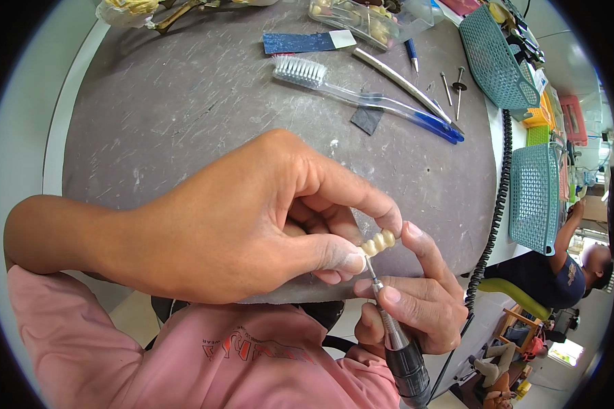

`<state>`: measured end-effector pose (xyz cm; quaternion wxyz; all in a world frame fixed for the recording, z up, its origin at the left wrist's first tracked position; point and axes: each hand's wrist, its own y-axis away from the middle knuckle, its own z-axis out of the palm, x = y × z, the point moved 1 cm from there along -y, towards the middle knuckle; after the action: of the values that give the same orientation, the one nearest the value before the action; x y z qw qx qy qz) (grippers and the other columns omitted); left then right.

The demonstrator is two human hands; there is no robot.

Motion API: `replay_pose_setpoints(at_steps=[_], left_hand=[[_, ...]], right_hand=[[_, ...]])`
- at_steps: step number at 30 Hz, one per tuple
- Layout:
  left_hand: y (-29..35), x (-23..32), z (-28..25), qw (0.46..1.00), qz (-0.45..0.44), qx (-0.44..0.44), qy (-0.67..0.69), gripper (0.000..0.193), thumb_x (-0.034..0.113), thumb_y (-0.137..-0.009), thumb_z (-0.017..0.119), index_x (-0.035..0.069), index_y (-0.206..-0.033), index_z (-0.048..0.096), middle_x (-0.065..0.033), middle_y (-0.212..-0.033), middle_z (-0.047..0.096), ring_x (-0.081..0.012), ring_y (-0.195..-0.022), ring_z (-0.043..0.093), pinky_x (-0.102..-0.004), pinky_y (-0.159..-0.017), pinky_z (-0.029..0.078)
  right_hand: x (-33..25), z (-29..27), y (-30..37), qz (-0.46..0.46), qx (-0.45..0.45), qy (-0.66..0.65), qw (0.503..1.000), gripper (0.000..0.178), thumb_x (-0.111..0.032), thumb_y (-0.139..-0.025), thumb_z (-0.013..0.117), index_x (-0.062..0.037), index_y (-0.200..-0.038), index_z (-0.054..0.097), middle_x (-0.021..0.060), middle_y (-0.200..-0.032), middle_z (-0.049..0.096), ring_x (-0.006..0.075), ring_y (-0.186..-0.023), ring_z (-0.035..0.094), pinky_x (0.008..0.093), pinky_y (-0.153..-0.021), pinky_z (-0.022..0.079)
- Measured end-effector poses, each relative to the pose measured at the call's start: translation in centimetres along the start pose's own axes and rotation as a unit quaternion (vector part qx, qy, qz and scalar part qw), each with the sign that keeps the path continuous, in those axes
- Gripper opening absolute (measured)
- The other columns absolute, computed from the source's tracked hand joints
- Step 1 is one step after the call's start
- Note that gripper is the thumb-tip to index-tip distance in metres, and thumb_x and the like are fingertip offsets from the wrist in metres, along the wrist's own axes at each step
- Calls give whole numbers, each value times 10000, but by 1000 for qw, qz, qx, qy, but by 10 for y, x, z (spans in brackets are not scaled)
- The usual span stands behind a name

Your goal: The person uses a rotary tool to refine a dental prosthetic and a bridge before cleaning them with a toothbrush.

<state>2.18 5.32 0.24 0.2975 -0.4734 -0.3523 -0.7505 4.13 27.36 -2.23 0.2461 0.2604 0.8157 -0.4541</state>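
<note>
My left hand [252, 218] pinches a small cream dental bridge [378, 242] of several joined teeth between thumb and forefinger. In my right hand [423, 300] is a rotary handpiece [404, 361] with a black body and a knurled metal front, gripped like a pen. Its thin bur [370, 267] points up at the bridge's lower end beside my left thumb; whether it touches cannot be made out. My right forefinger reaches up near the other end of the bridge.
Beyond my hands on the scratched grey mat [184, 109] lie a toothbrush [368, 99], a slim metal tool [399, 78], blue strip [300, 42] and loose burs [458, 88]. A clear box [361, 24], teal baskets [532, 198] and coiled cord [501, 184] stand around; a co-worker [552, 273] sits right.
</note>
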Motion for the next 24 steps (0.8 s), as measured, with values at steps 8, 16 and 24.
replay_pose_setpoints(at_steps=[8, 16, 24], left_hand=[[0, 1, 0, 1000, -8, 2, -7, 379, -86, -881, 633, -65, -1259, 611, -125, -939, 708, -105, -858, 677, -234, -826, 561], [-1, 0, 0, 1000, 5, 5, -12, 382, -99, -875, 633, -85, -1255, 602, -137, -977, 710, -130, -887, 692, -242, -841, 561], [0, 0, 1, 1000, -4, 9, -3, 377, -94, -881, 634, -83, -1257, 603, -136, -981, 710, -123, -884, 686, -243, -847, 559]], right_hand=[[0, 0, 0, -4, 7, 0, 1000, 221, -173, -807, 806, -46, -953, 700, 82, -755, 736, 380, -1055, 690, 473, -882, 581], [-1, -3, -3, 8, -6, -12, 1000, 230, -183, -811, 802, -45, -961, 695, 89, -766, 741, 380, -1056, 690, 469, -883, 583], [0, -5, -2, 3, -42, 23, 999, 258, -244, -870, 761, -73, -1023, 643, 71, -759, 722, 241, -853, 729, 505, -1000, 502]])
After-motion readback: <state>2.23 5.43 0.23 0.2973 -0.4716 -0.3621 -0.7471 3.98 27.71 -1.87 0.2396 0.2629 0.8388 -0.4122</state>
